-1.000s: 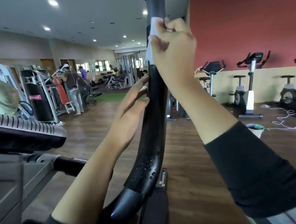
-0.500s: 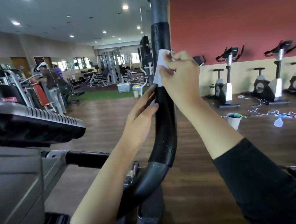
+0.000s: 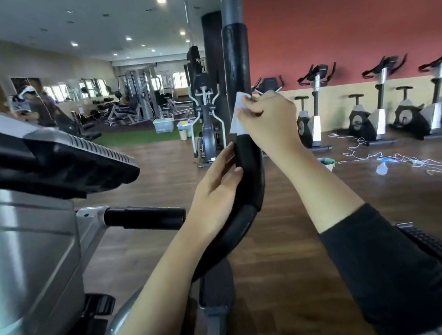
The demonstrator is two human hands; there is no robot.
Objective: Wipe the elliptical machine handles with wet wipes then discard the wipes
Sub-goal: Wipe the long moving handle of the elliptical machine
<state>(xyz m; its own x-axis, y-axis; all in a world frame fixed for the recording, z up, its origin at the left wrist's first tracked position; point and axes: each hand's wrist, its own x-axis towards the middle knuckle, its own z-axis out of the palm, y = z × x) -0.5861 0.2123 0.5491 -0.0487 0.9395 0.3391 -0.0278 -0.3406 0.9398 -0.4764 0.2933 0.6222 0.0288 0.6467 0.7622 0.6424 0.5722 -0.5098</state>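
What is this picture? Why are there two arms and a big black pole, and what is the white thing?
The picture comes from a camera worn on a person's head, so you see their own two arms reaching out in front, in a gym. The big black pole is a handle of an elliptical machine, an exercise machine you push and pull as you step. The right hand pinches the white thing against the handle. That is a wet wipe for cleaning it. The left hand rests lower on the handle with its fingers straight. The grey and black shape on the left is the machine's body. Far off, by the red wall, stands a row of exercise bikes.
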